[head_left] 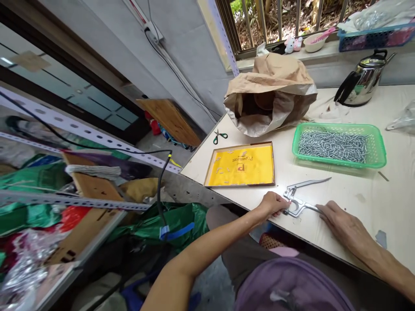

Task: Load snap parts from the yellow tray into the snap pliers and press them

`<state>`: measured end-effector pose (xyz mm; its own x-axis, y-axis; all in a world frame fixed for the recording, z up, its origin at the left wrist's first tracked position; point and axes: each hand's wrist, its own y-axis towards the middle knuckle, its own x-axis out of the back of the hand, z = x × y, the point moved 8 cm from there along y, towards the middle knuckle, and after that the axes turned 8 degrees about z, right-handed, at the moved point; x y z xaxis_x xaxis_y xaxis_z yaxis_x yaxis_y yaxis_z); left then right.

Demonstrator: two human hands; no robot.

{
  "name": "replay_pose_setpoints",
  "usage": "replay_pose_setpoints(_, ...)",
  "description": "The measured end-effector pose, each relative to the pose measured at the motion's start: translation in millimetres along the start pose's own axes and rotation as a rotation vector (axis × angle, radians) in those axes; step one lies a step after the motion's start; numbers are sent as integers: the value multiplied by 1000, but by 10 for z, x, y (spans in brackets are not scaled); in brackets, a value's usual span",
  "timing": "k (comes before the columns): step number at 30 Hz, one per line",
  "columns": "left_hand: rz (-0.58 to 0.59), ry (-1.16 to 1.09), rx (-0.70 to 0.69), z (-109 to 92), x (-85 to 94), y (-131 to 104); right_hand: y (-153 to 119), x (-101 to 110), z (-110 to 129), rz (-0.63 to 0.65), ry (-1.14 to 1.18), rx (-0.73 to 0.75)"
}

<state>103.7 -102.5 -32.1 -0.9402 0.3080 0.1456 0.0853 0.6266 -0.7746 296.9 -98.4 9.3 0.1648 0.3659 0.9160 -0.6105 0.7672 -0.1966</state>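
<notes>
From where I stand, the person works at the near edge of the pale surface (346, 188), with silver hand pliers (301, 205) lying between both hands, the upper handle sprung well away from the lower. The right hand (342, 224) is partly curled over the end of the lower handle, probably to steady it and leave the other handle free. The left hand (271, 204) has its fingertips pinched together at the rounded head; whether they grip the tool or some tiny piece, I can't tell. A green plastic basket (340, 163) of small metal pins (333, 146) sits just beyond the pliers, seemingly for easy reach. The shallow tray (240, 186) lies nearer the left hand, its raised rim likely there to keep the scattered pale bits (220, 170) from straying. Green-handled scissors (220, 138) rest behind it, out of the way.
</notes>
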Motion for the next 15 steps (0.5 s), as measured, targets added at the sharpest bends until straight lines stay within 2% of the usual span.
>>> replay_pose_setpoints(3, 15, 56, 5, -23, 6, -1, 1, -23, 8, 38, -14, -10)
replay_pose_setpoints(10, 28, 209, -5, -113, 11, -56, -4, 124, 138, -23, -116, 33)
replay_pose_setpoints(15, 26, 280, 13, -138, 0, -61, 31, 114, 148, -3, -199, 18)
